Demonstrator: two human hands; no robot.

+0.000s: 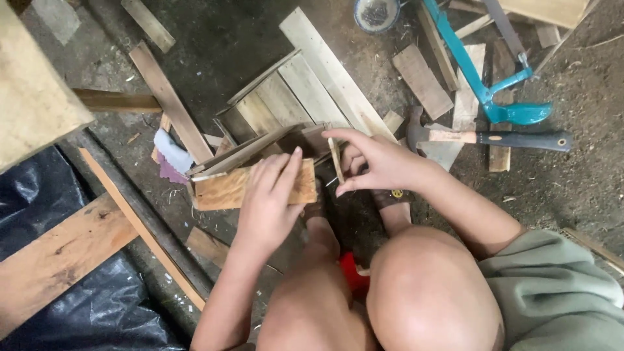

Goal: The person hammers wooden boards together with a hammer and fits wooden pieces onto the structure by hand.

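The left hand (270,198) lies flat, pressing the wooden block (224,188), while the right hand (377,162) pinches a thin upright wood strip (335,159) just beside that block's near end

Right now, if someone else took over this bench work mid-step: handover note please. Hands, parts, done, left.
Left hand: pressed flat on the small wooden block, holding it against the slatted wood piece on the ground.
Right hand: pinching a thin wood strip upright at the block's right end.
Tools: hammer lies on the ground just right of the right hand, untouched; teal saw beyond it; bowl at the top, contents too small to tell.
Done: block and strip are placed against each other.
Left: no fastening is visible, so treat the joint as loose.
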